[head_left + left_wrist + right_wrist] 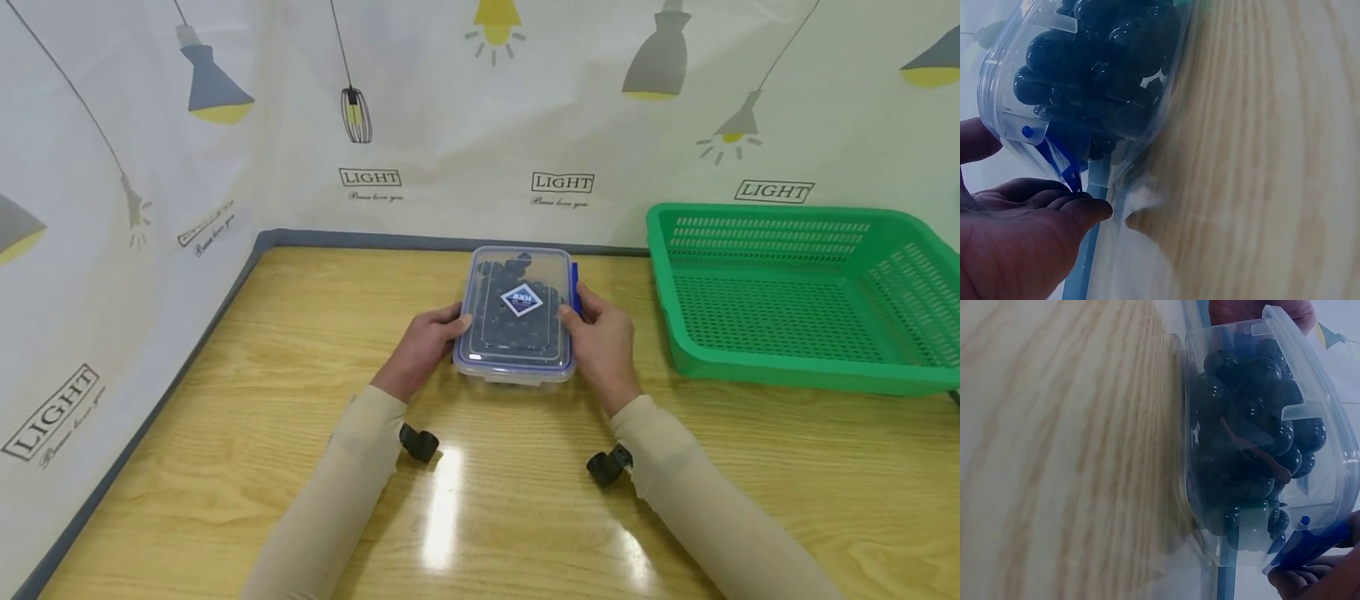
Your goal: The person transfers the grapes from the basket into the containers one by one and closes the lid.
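A clear plastic food container (513,333) with a lid sits upright on the table, full of dark grapes (1241,419); a brown stem shows among them. Its lid carries a diamond-shaped sticker (521,299). My left hand (427,346) holds the left side, thumb at the lid's edge. In the left wrist view its fingers lie against a blue side latch (1060,159) that slants outward. On the opposite side my right hand (603,342) has its thumb on the lid's edge and its fingers at the other blue latch (1310,544), which juts out.
To the right stands a green plastic basket (682,358) with perforated walls. Behind the wooden table (300,333) hangs a white sheet printed with lamps (450,100), and it also borders the left side. Dark cameras (420,443) are strapped at both wrists.
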The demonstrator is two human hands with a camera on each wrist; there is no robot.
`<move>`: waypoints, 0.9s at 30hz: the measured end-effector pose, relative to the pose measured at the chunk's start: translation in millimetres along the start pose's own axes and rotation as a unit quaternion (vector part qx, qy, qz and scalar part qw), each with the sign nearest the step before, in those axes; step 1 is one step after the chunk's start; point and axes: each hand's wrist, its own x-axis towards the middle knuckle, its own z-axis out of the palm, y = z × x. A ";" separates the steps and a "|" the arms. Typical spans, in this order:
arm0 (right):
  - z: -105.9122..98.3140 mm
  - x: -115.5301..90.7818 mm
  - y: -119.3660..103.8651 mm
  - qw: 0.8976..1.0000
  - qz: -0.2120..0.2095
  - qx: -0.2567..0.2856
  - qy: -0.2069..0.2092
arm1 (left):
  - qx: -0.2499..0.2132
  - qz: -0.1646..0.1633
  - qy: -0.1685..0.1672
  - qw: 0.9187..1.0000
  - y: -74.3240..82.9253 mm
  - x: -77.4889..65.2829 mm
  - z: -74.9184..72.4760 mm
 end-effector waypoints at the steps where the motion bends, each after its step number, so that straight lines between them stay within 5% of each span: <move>1: -0.6 0.2 -0.9 1.000 -0.003 -0.004 0.001 | 0.002 -0.002 0.001 1.000 0.7 0.5 0.4; 21: -2.1 -0.3 5.3 1.000 -0.009 0.022 -0.008 | -0.029 0.000 -0.011 1.000 -3.4 -3.3 -3.1; 27: -3.2 0.1 6.2 0.999 -0.021 0.029 -0.005 | 0.010 0.001 0.031 0.999 2.1 -1.0 -2.8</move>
